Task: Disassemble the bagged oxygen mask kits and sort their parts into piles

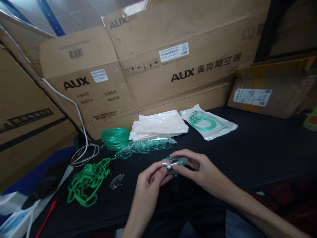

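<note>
Both my hands hold a clear green-tinted oxygen mask [178, 161] above the front of the black table. On its left part lies a shiny metal nose strip [166, 164], pinched by the thumb and fingers of my left hand [153, 177]. My right hand [196, 163] grips the mask's right side, with the thumb in front and the fingers behind. Several similar masks [146, 145] lie nested in a row behind my hands. To the left are a few small curved metal strips [117, 181] and a tangle of green elastic straps [89, 181].
A coil of green tubing [115, 138] lies beside white pouches [159, 125]. Another pouch [209, 123] shows green tubing inside. Large cardboard boxes [153, 86] wall the table's back, with a smaller carton [262, 96] at right. White cables [83, 132] and a power strip [56, 185] run along the left.
</note>
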The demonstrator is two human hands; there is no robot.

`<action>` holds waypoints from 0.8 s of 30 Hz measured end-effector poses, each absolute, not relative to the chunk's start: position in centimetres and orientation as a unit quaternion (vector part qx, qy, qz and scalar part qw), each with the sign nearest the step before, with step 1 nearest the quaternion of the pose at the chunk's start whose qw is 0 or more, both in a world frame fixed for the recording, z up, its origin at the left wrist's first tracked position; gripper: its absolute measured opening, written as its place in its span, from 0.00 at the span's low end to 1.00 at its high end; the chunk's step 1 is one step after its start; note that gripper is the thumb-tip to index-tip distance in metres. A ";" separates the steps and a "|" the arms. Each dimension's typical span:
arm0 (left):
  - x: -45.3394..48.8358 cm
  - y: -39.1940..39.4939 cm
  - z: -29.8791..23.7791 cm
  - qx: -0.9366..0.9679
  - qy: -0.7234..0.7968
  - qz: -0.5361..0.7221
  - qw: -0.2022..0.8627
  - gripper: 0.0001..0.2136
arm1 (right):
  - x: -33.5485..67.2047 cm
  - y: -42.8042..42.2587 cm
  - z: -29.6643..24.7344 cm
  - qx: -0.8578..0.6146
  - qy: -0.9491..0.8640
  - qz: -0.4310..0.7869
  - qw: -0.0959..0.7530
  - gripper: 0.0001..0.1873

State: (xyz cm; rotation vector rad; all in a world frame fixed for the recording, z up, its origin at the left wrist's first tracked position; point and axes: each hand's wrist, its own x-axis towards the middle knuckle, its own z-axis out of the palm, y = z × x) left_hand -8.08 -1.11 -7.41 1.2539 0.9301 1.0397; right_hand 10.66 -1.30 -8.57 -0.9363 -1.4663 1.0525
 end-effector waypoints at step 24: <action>-7.9 -1.5 -7.8 0.623 0.419 0.449 0.486 0.12 | 10.6 -1.6 -7.9 -0.408 -0.666 0.353 0.515 0.07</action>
